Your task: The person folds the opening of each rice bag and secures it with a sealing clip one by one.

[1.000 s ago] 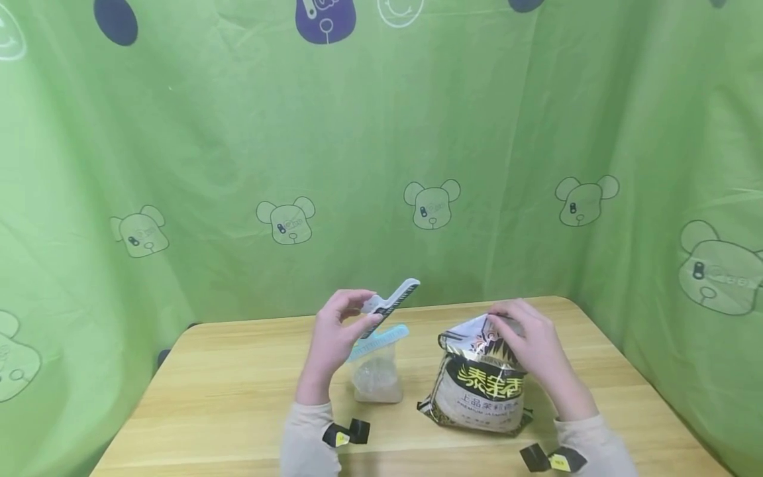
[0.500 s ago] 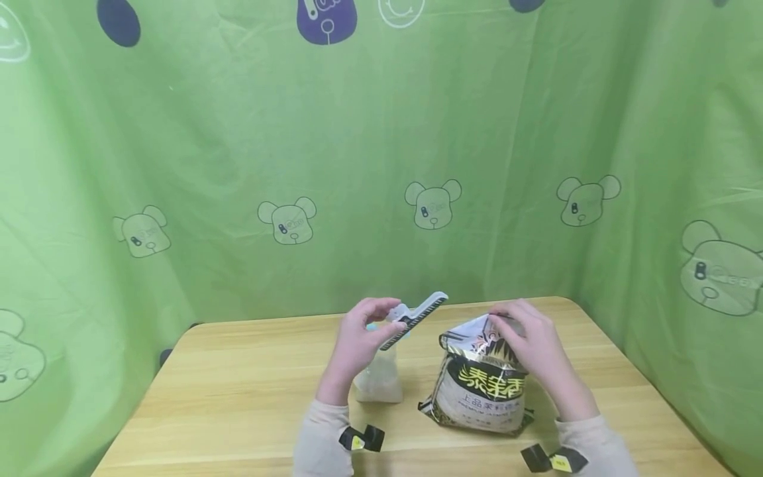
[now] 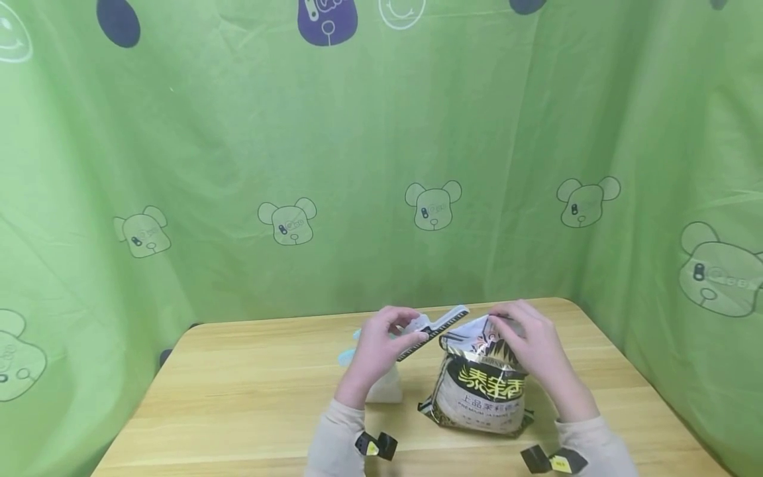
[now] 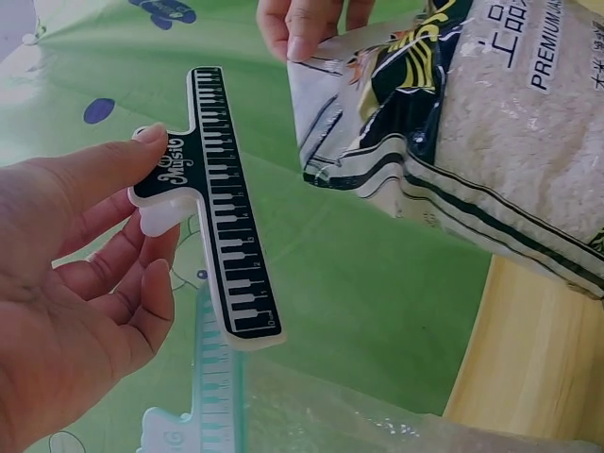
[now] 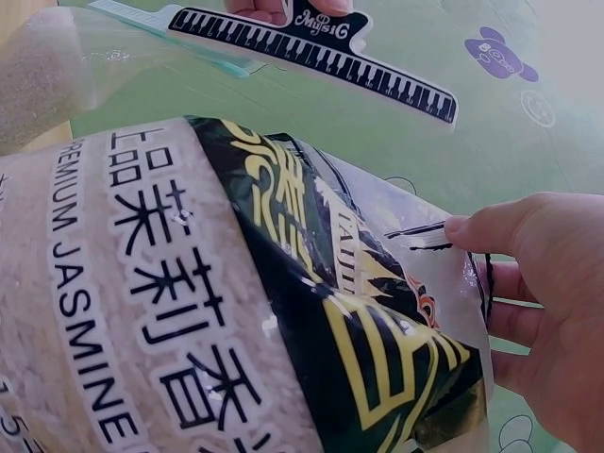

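Observation:
Between thumb and fingers my left hand (image 3: 381,344) pinches the handle of a black-and-white clip (image 4: 226,208) printed with piano keys and the word Music. The clip is held in the air, slanting, just left of the top of a rice bag (image 3: 485,397). My right hand (image 3: 527,334) pinches the bag's folded-over top edge (image 5: 439,236) at its right. The bag stands on the table, filled with rice below the fold. Partly hidden behind my left arm is a clear bag (image 3: 386,387) with a light blue piano-key clip (image 4: 209,387) across its top.
The wooden table (image 3: 250,377) carries both bags near its middle and right. A green printed curtain (image 3: 357,132) hangs behind and on both sides. Each wrist wears a black strap with a small camera (image 3: 377,445).
My left hand has carried the clip to the right and slightly down, closer to the rice bag's top, passing in front of the clear bag. My right hand has stayed on the rice bag.

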`<state>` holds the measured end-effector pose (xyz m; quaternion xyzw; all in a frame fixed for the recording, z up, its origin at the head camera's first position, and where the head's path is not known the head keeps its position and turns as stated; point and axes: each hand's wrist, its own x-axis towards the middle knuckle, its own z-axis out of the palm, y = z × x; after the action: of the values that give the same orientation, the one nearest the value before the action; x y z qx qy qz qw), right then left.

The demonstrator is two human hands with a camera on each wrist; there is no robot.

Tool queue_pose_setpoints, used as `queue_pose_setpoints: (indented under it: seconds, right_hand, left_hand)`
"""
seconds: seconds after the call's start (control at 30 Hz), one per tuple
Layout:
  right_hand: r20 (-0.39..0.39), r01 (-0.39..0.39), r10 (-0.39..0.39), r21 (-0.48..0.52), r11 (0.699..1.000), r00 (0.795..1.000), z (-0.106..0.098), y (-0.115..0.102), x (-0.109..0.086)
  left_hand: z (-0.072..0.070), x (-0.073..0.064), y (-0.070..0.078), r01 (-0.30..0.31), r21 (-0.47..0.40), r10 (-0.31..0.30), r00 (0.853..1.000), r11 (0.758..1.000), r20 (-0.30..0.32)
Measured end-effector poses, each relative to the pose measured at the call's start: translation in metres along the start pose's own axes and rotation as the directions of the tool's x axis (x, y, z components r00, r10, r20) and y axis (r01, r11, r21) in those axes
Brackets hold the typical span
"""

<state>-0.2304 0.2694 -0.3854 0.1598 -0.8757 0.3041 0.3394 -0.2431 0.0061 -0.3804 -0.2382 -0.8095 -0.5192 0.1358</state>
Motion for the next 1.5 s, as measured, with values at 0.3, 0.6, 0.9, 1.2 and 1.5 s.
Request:
queue_pose_setpoints:
  seconds: [0.3,0.6,0.9,1.2,1.5]
  right_hand:
    - [-0.016,0.019,-0.019,-0.012,1.000,1.000,0.002,0.002,0.000]
    - [-0.011,0.008,-0.008,-0.007,1.000,1.000,0.002,0.001,0.000]
    - [0.003,-0.007,0.007,-0.001,1.000,1.000,0.001,0.001,0.000]
    - [0.003,-0.006,0.006,0.003,1.000,1.000,0.000,0.001,0.000]
    - [0.004,-0.004,0.004,0.000,1.000,1.000,0.000,0.001,0.000]
  left_hand:
    - [0.005,0.000,-0.005,-0.023,0.051,0.024,1.000,0.998,-0.012]
    - [0.007,-0.002,-0.010,-0.094,0.069,0.098,0.994,0.993,-0.050]
    - [0.009,-0.002,-0.014,-0.187,0.095,0.191,0.981,0.978,-0.037]
    - [0.009,-0.002,-0.013,-0.138,0.140,0.143,0.989,0.981,-0.029]
    - [0.014,-0.003,-0.010,-0.091,0.119,0.094,0.995,0.989,-0.022]
